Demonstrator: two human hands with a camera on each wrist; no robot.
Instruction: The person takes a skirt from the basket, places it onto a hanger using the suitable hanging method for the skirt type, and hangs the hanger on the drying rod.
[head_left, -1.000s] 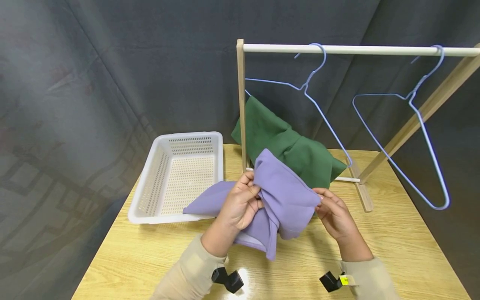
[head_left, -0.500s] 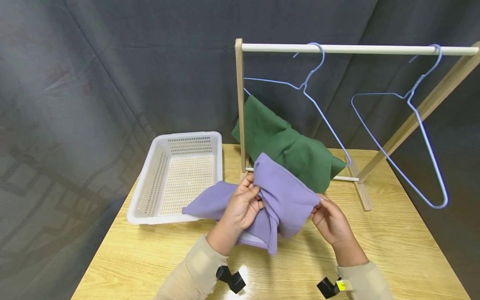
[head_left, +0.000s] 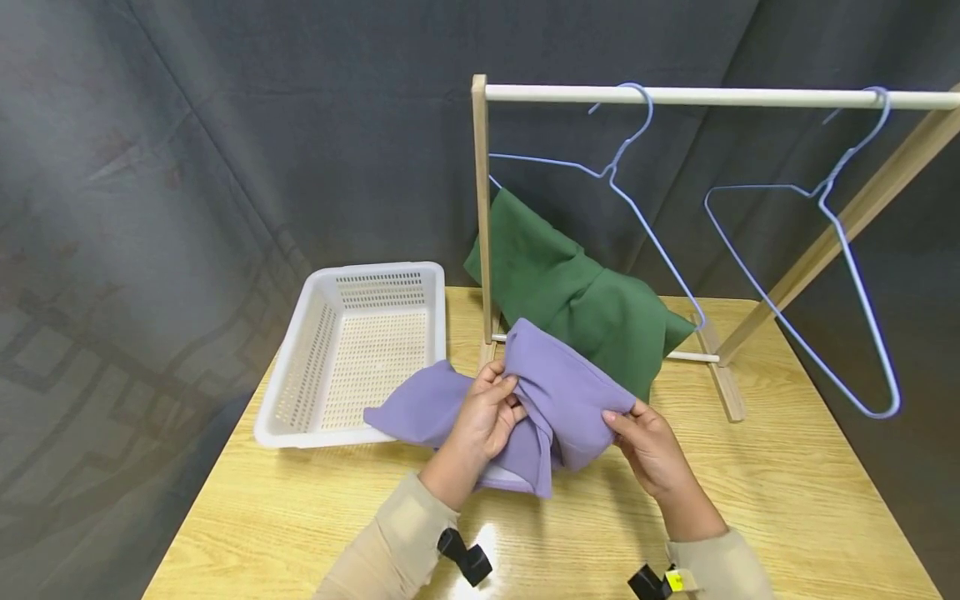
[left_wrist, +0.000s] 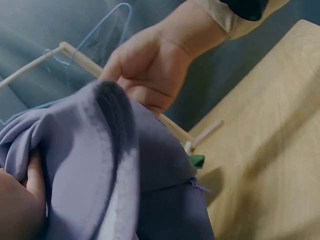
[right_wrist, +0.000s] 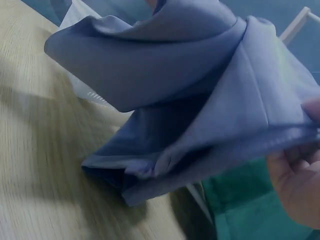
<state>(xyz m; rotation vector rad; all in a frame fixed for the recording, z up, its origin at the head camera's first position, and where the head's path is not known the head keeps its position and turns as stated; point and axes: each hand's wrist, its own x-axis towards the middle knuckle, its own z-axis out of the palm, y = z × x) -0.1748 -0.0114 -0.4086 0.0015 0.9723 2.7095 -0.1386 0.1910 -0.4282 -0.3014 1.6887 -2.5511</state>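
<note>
Purple cloth (head_left: 566, 392) is pinched mid-fabric by the left grip (head_left: 483, 421), at three o'clock by the right grip (head_left: 652, 450); white basket (head_left: 322, 437) lies at ten o'clock, green cloth (head_left: 581, 292) at one.

A creased, dark grey curtain (head_left: 337, 150) hangs behind the table (head_left: 795, 492), a faint blocky pattern showing at far left; the pale yellow wood carries visible grain, soft shadows and bright glare (head_left: 486, 540)
</note>
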